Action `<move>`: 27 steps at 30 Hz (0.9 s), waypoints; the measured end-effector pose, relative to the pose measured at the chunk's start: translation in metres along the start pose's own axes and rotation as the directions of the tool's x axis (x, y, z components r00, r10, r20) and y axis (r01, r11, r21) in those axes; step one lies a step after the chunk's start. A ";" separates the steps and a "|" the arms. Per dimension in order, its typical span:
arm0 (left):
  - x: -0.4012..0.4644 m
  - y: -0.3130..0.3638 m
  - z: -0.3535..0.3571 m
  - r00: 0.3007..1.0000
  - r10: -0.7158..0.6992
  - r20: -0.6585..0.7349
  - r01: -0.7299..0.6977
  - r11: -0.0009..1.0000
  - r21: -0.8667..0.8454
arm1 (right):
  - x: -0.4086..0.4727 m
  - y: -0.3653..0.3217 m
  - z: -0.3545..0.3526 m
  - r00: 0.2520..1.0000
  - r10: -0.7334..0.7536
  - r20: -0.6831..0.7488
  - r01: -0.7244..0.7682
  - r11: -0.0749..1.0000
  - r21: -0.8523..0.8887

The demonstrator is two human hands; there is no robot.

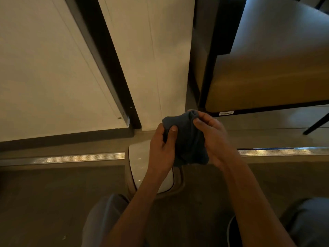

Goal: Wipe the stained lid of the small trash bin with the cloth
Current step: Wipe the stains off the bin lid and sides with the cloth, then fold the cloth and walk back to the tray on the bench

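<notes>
Dark blue and bunched, the one cloth point(187, 139) sat between two hands as I watched the feed: the left hand point(162, 148) pinched its near-left edge under the thumb, the right hand point(211, 138) had fingers closed on its top fold. It looked soft, light and limp, best gripped in a wad. Directly below stood one small trash bin, its glossy white lid point(140, 161) half hidden by the forearms, probably smooth and slippery. The cloth was held above the lid.

Bunched cloth point(187, 139) above bin lid point(140, 163)
</notes>
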State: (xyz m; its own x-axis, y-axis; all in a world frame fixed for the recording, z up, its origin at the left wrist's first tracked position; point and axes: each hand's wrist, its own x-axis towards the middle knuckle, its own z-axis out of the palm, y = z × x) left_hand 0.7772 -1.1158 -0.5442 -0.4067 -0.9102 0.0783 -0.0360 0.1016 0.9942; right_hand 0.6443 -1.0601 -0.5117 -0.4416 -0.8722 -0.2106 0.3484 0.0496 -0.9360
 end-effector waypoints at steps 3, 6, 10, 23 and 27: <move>-0.007 -0.006 0.011 1.000 -0.025 0.014 0.026 0.996 -0.081 | -0.001 0.013 -0.002 0.998 0.060 -0.010 -0.060 0.996 0.060; -0.011 -0.014 0.022 0.999 -0.031 -0.032 0.027 0.994 -0.108 | 0.001 0.024 -0.008 0.997 0.068 -0.044 -0.067 0.998 0.020; -0.015 -0.027 0.030 0.996 -0.063 -0.058 0.053 0.987 -0.154 | 0.000 0.042 -0.016 1.000 0.020 0.017 -0.018 0.997 -0.079; -0.018 -0.041 0.013 0.987 -0.132 -0.089 0.121 0.986 -0.117 | 0.012 0.055 -0.018 0.997 -0.040 0.060 0.052 0.973 -0.223; -0.031 -0.006 0.017 0.965 -0.229 -0.128 0.220 0.972 -0.079 | -0.008 0.021 -0.015 0.996 0.055 0.074 -0.033 0.963 -0.269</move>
State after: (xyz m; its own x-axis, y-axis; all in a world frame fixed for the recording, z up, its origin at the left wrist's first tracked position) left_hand 0.7745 -1.0818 -0.5542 -0.2669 -0.9531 -0.1427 -0.0524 -0.1335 0.9897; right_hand 0.6427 -1.0445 -0.5342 -0.3594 -0.9018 -0.2399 0.1278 0.2070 -0.9700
